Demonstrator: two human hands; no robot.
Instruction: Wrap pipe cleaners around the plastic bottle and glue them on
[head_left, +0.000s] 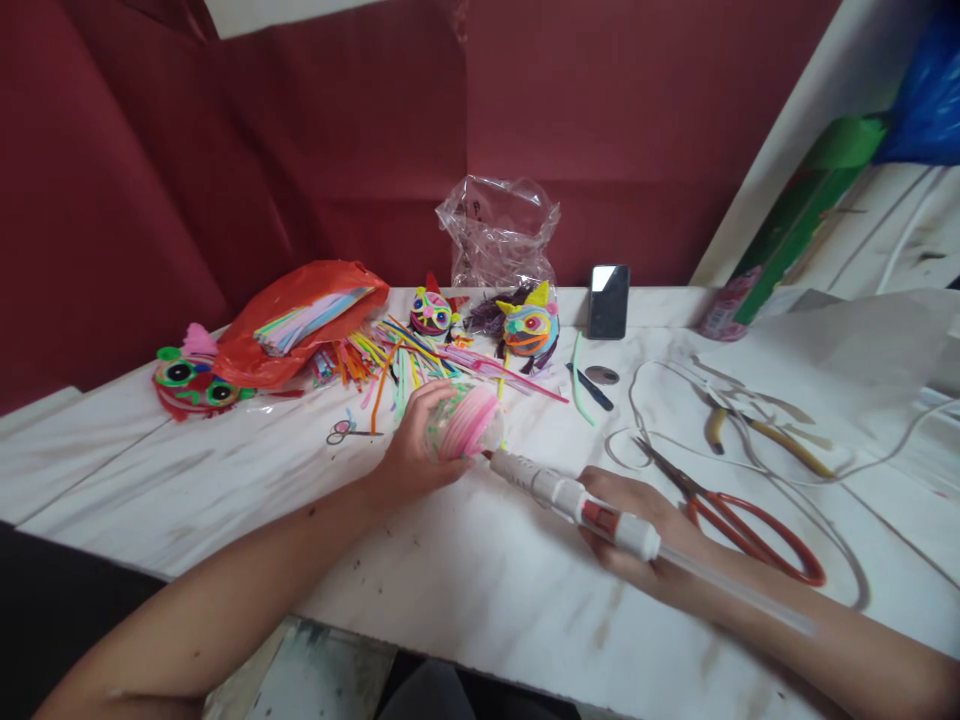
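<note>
Ball point(470, 420) in left hand point(429, 430), bare marble tabletop point(420, 570) toward near edge

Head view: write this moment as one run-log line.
left hand holds pink-striped ball | right hand holds glue gun, nozzle near ball | red-handled scissors on table

Holds a pink-striped ball point(466, 420) in the left hand point(418, 437) and points a white glue gun point(555, 490) at it with the right hand point(637, 492), over a marbled table point(450, 590).

Soft, dim light; glare on the phone point(608, 302); slight blur, edges stretched.
</note>
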